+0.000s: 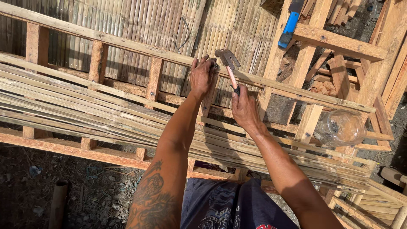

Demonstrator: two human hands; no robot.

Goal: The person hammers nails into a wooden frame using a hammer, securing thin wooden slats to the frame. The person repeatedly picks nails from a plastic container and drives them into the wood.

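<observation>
Bamboo slats (106, 110) lie stacked lengthwise across a wooden frame (140, 48); on its top rail the left hand (201, 76) pinches something too small to identify, while the right hand (243, 108), fingers wrapped, holds a claw hammer (229, 63) just beside it, handle upright.

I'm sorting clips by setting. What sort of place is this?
Probably an outdoor carpentry yard: a rough wooden frame on bare dirt ground, a bamboo wall behind, and a hammer in the right hand.
</observation>
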